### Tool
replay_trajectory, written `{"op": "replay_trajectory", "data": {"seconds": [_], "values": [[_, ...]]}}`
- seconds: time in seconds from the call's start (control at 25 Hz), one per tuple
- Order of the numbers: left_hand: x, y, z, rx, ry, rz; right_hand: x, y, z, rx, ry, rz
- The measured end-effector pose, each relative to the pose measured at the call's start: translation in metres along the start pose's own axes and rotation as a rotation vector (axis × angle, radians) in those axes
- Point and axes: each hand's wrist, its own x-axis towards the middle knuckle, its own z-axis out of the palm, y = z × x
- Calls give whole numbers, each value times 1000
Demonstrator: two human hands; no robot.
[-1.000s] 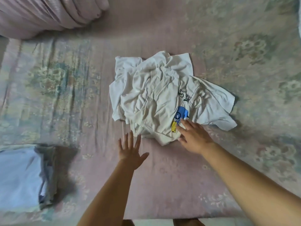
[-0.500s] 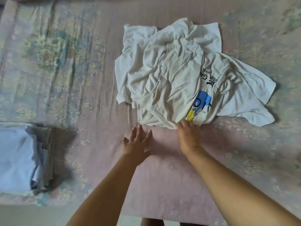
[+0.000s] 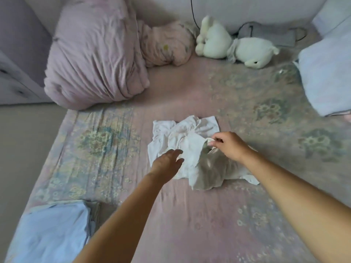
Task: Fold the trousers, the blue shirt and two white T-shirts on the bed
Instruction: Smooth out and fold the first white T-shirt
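Folded light-blue shirt (image 3: 51, 232): lying flat in the lower left corner of the frame, at the near edge of the pink floral bedsheet (image 3: 190, 224).
Grey-brown folded fabric (image 3: 94, 211): peeking out along the blue shirt's right edge, partly tucked under it; too little is showing to tell what garment it is.
Bundled mauve quilt (image 3: 91, 59): slumping in the upper left of the frame, against the head of the bed.
Pink floral pillow (image 3: 167, 46): resting just right of the quilt, touching it.
Left hand (image 3: 168, 162): reaching into the centre of the frame, fingers straight and slightly apart, fingertips lying on the left part of the white pile, clamping nothing.
Crumpled white T-shirts (image 3: 182, 137): sitting in a heap in the middle of the frame, well apart from the blue shirt; how the two garments are overlapping cannot be told.
White plush animal toy (image 3: 233, 44): lying on its side at upper centre, near the wall.
Right hand (image 3: 229, 146): hovering right of centre, thumb and fingers pinching an edge of white cloth and lifting it clear of the heap, so a shadowed flap is hanging beneath.
Pale blue cushion (image 3: 326, 76): occupying the upper right edge of the frame.
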Motion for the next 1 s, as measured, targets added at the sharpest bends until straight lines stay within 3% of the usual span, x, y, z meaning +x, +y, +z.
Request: {"op": "replay_trajectory", "data": {"seconds": [0.2, 0.36, 0.48, 0.6, 0.72, 1.0], "values": [[0, 86, -115, -283, 201, 103, -18, -79, -139, 7, 159, -113], [-7, 162, -173, -266, 337, 213, -40, -120, -244, 21, 232, -259], [-7, 194, -195, -359, 347, 201, -67, -142, -299, 116, 225, -366], [-5, 205, -197, -486, 310, 179, -98, -163, -338, 154, 191, -410], [-9, 233, -205, -694, 428, 266, -117, -175, -364, 111, 208, -452], [-18, 292, -244, -669, 658, 409, -121, -180, -362, 180, 146, -491]]}}
